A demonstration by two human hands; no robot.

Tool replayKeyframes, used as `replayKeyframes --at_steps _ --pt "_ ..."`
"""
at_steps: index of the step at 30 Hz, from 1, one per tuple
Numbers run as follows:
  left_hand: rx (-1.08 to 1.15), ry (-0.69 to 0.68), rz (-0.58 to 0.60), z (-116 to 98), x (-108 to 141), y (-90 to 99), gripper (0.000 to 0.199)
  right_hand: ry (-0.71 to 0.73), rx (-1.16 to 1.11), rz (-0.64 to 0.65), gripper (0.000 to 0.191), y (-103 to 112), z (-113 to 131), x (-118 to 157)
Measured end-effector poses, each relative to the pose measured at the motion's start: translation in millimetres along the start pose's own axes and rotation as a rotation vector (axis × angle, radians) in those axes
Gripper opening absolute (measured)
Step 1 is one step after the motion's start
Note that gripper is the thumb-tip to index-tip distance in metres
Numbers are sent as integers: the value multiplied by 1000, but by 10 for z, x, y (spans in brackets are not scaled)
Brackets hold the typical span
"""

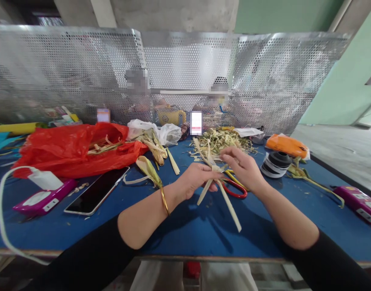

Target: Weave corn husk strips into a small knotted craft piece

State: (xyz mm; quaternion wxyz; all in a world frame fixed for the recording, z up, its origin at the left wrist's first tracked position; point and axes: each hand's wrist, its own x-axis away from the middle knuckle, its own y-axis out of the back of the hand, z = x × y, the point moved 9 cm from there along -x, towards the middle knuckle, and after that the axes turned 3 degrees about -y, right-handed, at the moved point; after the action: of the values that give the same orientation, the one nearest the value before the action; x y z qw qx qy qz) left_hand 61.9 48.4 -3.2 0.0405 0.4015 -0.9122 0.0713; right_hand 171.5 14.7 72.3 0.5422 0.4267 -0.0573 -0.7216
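My left hand (200, 178) is closed around a bundle of crossed, pale corn husk strips (229, 206). The strips meet in a knot-like crossing at its fingertips, with ends pointing up and down over the table. Close on the right, my right hand (241, 163) has its fingers bent in at the same crossing; what lies between its fingertips is hidden. Just below the hands are red-handled scissors (238, 190), partly covered by the strips and my right hand. A yellow-handled tool (234, 178) shows beside them. A piece of corn husk (149, 169) lies left of my left hand.
A heap of shredded husk (222, 141) lies behind the hands. Left are a red plastic bag (64, 145), a phone (97, 192) and a purple power strip (46, 198). Right are a black-and-white spool (275, 165), an orange packet (287, 146) and another purple block (359, 202). Perforated panels (188, 60) stand behind.
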Motion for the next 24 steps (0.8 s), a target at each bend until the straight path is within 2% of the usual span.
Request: replayKeyframes --at_steps 3,6,8,11,14,17,18,20,22,24 --pt "67 8 -53 -12 -55 127 26 248 321 152 19 -127 172 38" --pt "103 9 -166 -10 -79 249 20 307 443 171 21 -190 199 69" --pt "129 -9 -240 -9 -80 299 18 278 474 155 21 -200 173 69" --pt "168 -43 -277 1 -86 293 17 178 455 150 19 -204 81 53" --pt "230 -32 -287 44 -83 279 14 -4 350 268 17 -291 -128 51" --pt "303 37 -213 98 -87 218 11 -127 193 372 20 -367 -280 68" --pt "311 55 -189 105 -89 204 10 -129 145 339 20 -331 -280 52" --pt "290 63 -185 98 -91 219 11 -84 67 183 19 -162 -204 4" --pt "250 50 -223 87 -94 262 12 12 23 4 20 37 -39 -4" --pt "219 51 -245 102 -97 275 12 159 66 -46 20 89 201 42"
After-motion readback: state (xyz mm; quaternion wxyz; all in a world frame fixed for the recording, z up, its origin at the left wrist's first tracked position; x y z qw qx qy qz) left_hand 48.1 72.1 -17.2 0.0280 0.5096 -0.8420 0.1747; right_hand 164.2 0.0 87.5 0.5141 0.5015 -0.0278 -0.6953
